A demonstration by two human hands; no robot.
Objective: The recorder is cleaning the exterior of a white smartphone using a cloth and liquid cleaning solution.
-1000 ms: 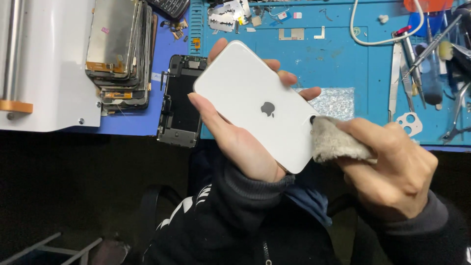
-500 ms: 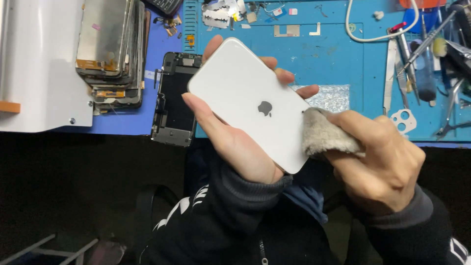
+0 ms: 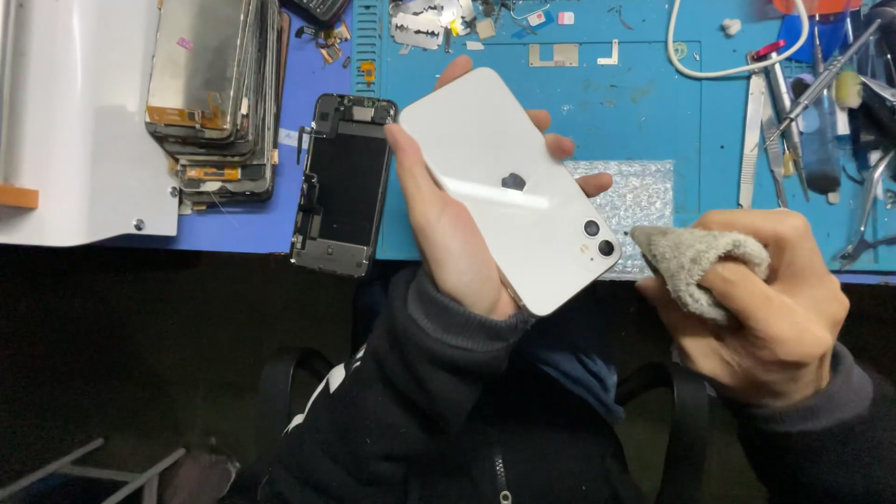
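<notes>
My left hand [image 3: 448, 224] grips a white phone [image 3: 504, 182] by its edges, back side up, tilted over the near edge of the blue mat [image 3: 616, 121]. Two camera lenses show at the phone's lower right corner. My right hand [image 3: 765, 308] is wrapped around a grey cloth [image 3: 695, 261], which sits just right of the phone's camera corner, a small gap apart from it.
A black phone frame [image 3: 341, 187] lies left of the phone. A stack of phone screens [image 3: 215, 93] rests on a white machine [image 3: 75, 121] at the left. Tweezers and tools [image 3: 803, 103], a white cable [image 3: 719, 56] and a bubble-wrap piece [image 3: 639, 191] lie on the mat.
The cloth has come off the phone's lower right corner and moved right, uncovering the camera lenses. The phone stays in my left hand.
</notes>
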